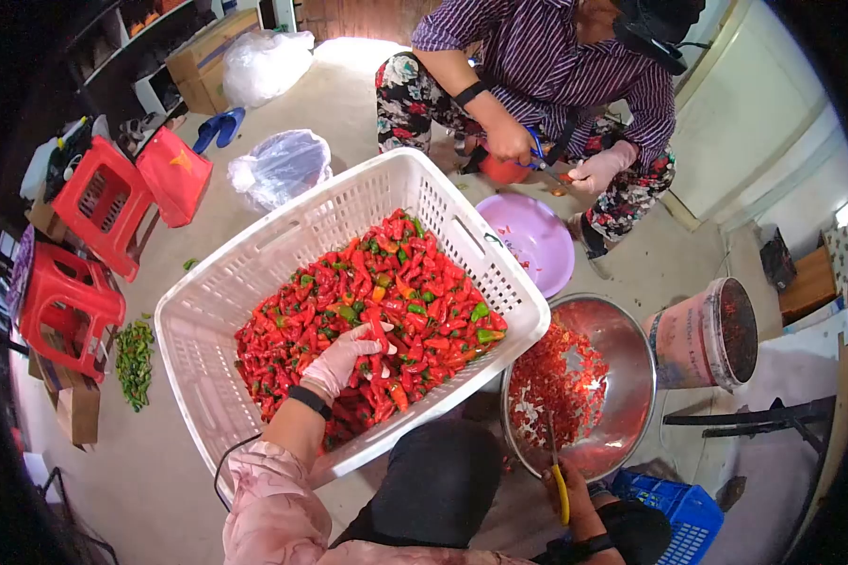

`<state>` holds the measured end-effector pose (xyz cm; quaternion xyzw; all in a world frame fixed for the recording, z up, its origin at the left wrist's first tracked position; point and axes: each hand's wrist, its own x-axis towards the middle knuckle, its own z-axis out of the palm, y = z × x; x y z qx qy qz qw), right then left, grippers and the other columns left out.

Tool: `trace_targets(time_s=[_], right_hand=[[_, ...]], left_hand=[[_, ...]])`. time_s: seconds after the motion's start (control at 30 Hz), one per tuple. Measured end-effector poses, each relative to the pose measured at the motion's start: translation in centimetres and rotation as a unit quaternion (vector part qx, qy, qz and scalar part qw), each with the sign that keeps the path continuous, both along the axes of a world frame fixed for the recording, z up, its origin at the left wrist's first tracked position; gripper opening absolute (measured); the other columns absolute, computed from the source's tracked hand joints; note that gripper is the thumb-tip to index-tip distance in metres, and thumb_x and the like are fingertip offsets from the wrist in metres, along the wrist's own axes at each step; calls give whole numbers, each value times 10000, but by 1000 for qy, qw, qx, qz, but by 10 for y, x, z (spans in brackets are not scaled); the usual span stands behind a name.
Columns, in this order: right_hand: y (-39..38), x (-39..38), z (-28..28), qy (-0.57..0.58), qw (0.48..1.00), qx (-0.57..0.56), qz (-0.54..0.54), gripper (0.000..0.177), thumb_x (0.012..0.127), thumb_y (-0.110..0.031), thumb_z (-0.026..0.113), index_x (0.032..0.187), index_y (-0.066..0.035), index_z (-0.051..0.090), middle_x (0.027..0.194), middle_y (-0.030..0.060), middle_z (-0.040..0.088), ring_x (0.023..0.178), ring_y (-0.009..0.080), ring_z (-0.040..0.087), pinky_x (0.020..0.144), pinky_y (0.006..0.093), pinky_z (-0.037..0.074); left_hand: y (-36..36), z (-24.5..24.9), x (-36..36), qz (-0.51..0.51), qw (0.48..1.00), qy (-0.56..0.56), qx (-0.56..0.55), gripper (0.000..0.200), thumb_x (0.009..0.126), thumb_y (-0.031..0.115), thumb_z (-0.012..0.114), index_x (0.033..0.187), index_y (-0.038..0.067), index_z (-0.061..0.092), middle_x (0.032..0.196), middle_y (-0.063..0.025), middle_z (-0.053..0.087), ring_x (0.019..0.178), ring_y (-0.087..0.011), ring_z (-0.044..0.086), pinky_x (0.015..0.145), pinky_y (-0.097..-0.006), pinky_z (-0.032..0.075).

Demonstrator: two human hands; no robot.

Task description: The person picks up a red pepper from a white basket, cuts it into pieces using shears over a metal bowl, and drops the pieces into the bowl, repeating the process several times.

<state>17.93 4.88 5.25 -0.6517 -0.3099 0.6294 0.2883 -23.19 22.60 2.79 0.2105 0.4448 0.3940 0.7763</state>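
Note:
My left hand (346,360), in a thin pale glove, reaches into a white plastic crate (190,334) heaped with red chili peppers (297,325). Its fingers are closed around a red chili pepper (380,330) at the top of the heap. Low on the right, my right hand (582,504) grips a pair of scissors (562,492) by its yellow handles. The scissor blades point away from me over a steel bowl (629,414). Chopped red pepper with pale seeds (561,381) lies in that bowl.
Across from me a person (537,75) holds blue-handled scissors (536,149) above a purple basin (546,231). A bucket (693,339) and a blue crate (678,513) stand at right. Red stools (71,306) and a green pepper pile (135,363) are at left.

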Motion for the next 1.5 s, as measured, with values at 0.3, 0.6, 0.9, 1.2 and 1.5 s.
trace_targets(time_s=[0.3,0.6,0.9,1.2,1.5], right_hand=[[0,9,-5,-68,997,-32,37,371,774,-109,647,1084,-9,470,876,13,528,806,109,498,728,244,420],[-6,16,-22,-66,997,-36,15,463,774,-120,650,1155,2,416,909,48,524,834,122,492,748,258,416],[6,2,-6,-65,995,21,70,425,789,-99,626,1154,-4,431,948,46,533,882,121,488,795,254,392],[7,-3,4,-124,988,37,90,163,837,-171,555,957,-83,488,709,-51,449,585,38,406,492,177,331],[7,1,-4,-34,999,-9,26,440,787,-124,628,1169,-23,433,888,18,527,816,105,483,735,247,410]], left_hand=[[11,-24,9,-37,989,144,-13,223,730,119,639,915,12,579,764,-62,590,679,-175,578,623,-308,508],[32,-45,86,-296,629,701,161,330,695,320,636,854,31,624,827,-168,621,817,-316,602,689,-392,479],[32,-48,62,-268,694,654,137,280,659,193,593,891,42,633,867,-199,611,841,-328,598,699,-360,486],[4,-16,10,20,996,66,-50,267,738,91,608,991,34,545,860,-56,595,678,-156,571,581,-317,503],[-5,-28,11,133,976,-172,2,309,737,92,563,1030,29,488,862,-91,571,660,-205,558,549,-310,477]])
